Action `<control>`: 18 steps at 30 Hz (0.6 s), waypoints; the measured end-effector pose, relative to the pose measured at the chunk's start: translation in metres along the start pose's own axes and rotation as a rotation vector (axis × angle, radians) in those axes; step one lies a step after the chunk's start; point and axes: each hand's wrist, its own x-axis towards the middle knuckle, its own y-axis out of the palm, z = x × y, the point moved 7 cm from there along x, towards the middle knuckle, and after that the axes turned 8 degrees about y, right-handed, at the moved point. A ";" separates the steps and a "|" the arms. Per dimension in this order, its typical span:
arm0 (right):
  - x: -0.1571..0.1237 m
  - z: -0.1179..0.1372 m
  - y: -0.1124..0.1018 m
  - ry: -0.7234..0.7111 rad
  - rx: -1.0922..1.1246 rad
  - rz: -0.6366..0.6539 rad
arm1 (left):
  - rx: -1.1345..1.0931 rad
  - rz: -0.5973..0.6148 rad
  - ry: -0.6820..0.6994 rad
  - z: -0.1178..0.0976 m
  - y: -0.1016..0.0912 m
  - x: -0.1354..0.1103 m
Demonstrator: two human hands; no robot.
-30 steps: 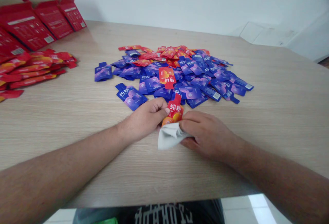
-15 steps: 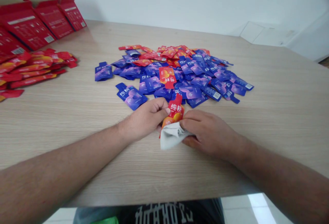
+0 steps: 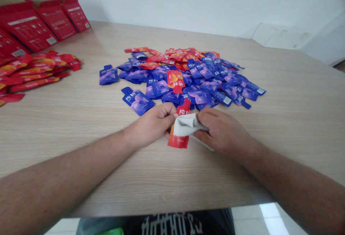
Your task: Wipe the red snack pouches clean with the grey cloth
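Observation:
Between thumb and fingers, my left hand (image 3: 155, 123) pinches the left edge of a red and orange pouch (image 3: 179, 141) with a narrow spout tab at its top. My right hand (image 3: 219, 129) is closed on a folded pale cloth (image 3: 185, 125), which lies across the middle of the pouch and hides part of its print. Just beyond my hands spreads a pile of purple-blue pouches (image 3: 201, 96). One red pouch (image 3: 175, 80) rests on top of them, spout toward me. A single blue pouch (image 3: 138, 100) lies flat beyond my left hand.
More red pouches (image 3: 178, 54) form the back of the pile. At the left, red pouches (image 3: 40, 70) are stacked before several red cartons (image 3: 31, 26) with raised flaps. A white wall (image 3: 188, 5) borders the wooden table (image 3: 172, 184) at the back.
My right hand has moved the cloth up the pouch, from its bottom edge to its middle, uncovering the lower red end. The left hand keeps its hold in the same place.

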 end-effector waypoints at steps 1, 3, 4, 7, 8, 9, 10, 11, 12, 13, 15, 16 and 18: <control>0.002 -0.007 -0.002 0.049 -0.012 -0.040 | 0.006 0.003 0.001 -0.001 0.000 0.000; 0.005 -0.017 -0.004 0.107 -0.032 -0.095 | 0.012 0.008 -0.003 -0.001 0.000 0.000; 0.006 -0.018 -0.004 0.105 -0.029 -0.094 | 0.013 0.008 -0.006 -0.001 0.000 -0.001; 0.002 -0.003 0.003 -0.005 0.011 0.011 | 0.010 0.001 0.000 0.000 -0.001 -0.001; 0.000 0.004 0.005 -0.060 0.025 0.058 | 0.010 0.004 0.002 0.001 -0.001 0.000; -0.002 0.010 0.007 -0.102 0.033 0.096 | 0.009 0.008 0.003 0.002 -0.001 0.000; -0.004 0.012 0.007 -0.121 0.034 0.112 | 0.008 0.011 0.002 0.003 0.000 0.000; -0.004 0.011 0.006 -0.111 0.030 0.105 | 0.008 0.013 -0.001 0.003 0.000 0.000; -0.002 0.007 0.004 -0.074 0.019 0.073 | 0.012 0.015 -0.005 0.003 0.000 0.000; 0.000 0.000 0.001 -0.017 0.002 0.025 | 0.016 0.015 -0.007 0.002 0.000 0.000; 0.004 -0.014 -0.005 0.090 -0.035 -0.072 | 0.030 0.011 -0.007 0.000 0.000 -0.001; 0.006 -0.018 -0.006 0.113 -0.044 -0.094 | 0.039 0.011 -0.008 -0.002 0.000 -0.001; 0.006 -0.016 -0.004 0.097 -0.032 -0.075 | 0.046 0.009 -0.010 -0.003 0.000 -0.001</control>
